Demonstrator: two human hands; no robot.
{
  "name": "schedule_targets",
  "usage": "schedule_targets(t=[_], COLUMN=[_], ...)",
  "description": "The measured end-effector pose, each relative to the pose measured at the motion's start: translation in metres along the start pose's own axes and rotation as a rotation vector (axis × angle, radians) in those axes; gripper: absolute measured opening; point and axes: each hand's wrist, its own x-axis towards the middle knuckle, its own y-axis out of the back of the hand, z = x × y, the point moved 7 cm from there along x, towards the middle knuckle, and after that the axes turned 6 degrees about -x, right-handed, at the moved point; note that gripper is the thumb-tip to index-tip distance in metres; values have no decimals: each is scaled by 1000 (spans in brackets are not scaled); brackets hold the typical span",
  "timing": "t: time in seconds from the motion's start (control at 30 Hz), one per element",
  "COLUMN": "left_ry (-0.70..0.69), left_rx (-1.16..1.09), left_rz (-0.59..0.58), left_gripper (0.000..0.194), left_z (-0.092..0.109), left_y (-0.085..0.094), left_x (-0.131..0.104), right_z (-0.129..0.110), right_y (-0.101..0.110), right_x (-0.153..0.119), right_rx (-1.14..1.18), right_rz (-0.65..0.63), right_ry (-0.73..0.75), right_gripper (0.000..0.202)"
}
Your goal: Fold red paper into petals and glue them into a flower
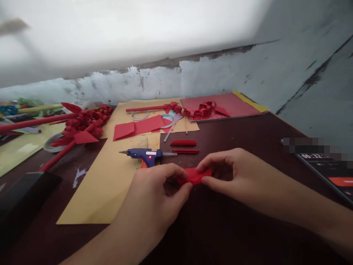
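Between both hands is a small folded piece of red paper (196, 176), low over the dark table. My left hand (165, 191) pinches its left end between thumb and fingers. The right end is pinched by my right hand (227, 173). Just beyond the hands lie two narrow folded red strips (183, 142), side by side. A blue glue gun (145, 155) with a lit red light rests left of them on yellow-brown paper (93, 191), its nozzle pointing left; its orange trigger is partly hidden behind my left hand.
Red paper flowers on stems (82, 129) lie at the left, near a black object (27, 195). Red paper (140, 127), tape rolls (140, 115) and a red curled-paper stem (201, 110) are farther back. A phone (325, 173) lies at the right.
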Motion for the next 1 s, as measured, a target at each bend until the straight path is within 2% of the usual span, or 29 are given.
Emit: schedule_targets(t=[0.1,0.17,0.27,0.5,0.77,1.0], left_ry=[-76,-66,-34,-76,-84,-68], left_rx=[242,357,442,517,572,633], left_rz=[-83,-151,-229,-196,-155,-140], left_gripper=[11,11,14,20,23,25], left_z=[4,2,-1,-2,-3,2], left_y=[-12,-20,-29,-35,-35,-34], left_x=[-1,-2,-5,-8,-5,-5], right_z=[6,9,11,12,11,13], right_y=[-6,-10,-11,-8,-15,-16], right_x=[0,0,0,-3,1,4], right_rx=[-111,-189,-314,-491,-416,-390], right_rz=[-101,-152,-151,-74,-147,-156], right_ry=[-16,-29,-32,-26,-45,-57], right_gripper=[13,14,14,10,18,21])
